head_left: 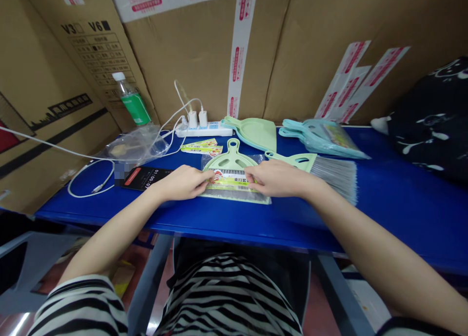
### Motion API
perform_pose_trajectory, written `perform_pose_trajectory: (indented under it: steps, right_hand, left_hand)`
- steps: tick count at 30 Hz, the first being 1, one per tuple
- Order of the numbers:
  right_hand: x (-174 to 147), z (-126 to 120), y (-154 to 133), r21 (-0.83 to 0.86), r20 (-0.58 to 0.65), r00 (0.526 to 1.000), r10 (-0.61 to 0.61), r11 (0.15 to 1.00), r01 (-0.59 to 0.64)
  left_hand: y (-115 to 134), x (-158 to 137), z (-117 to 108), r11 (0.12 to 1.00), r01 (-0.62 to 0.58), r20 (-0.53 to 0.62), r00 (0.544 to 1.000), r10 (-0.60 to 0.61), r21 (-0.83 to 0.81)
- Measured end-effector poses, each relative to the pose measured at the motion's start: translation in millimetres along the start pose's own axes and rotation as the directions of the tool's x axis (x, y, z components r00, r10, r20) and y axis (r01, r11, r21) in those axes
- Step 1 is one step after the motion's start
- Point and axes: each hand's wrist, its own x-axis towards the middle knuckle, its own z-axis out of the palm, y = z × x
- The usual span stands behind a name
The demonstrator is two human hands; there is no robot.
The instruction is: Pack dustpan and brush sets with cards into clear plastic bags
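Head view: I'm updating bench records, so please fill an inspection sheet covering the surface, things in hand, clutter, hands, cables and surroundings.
Surface: blue table.
Things in hand: bagged green dustpan set with a printed label; beside it, a loose brush; behind, a green dustpan and a bagged blue set.
Clutter: phone, bottle, crumpled plastic bag, loose labels.
Hands: left hand and right hand appear to grip the bagged green dustpan set near opposite ends of its label.
Cables: white cables at the power strip; a loose connector lies left of the phone.
Surroundings: cardboard behind and at left; dark patterned fabric item at right.
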Motion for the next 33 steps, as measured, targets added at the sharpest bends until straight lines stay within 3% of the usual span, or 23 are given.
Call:
perform_pose_trajectory:
  steps: [13, 20, 33]
  right_hand:
    - [2, 2, 1, -0.011, -0.015, 1.000, 0.010, 1.000, -0.011]
    - [-1, -4, 0, 0.063, 0.039, 0.999, -0.006, 0.998, 0.004]
    - [9, 8, 0, -0.073, -0.095, 0.994, 0.046, 0.996, -0.053]
  left_hand:
    - [1, 0, -1, 1.000, 0.021, 0.028, 0.999, -0.022, 0.015]
    - [-1, 0, 1, 1.000, 0.004, 0.005, 1.000, -0.004, 0.009]
    - [-2, 0, 3, 0.999, -0.012, -0.020, 1.000, 0.013, 0.033]
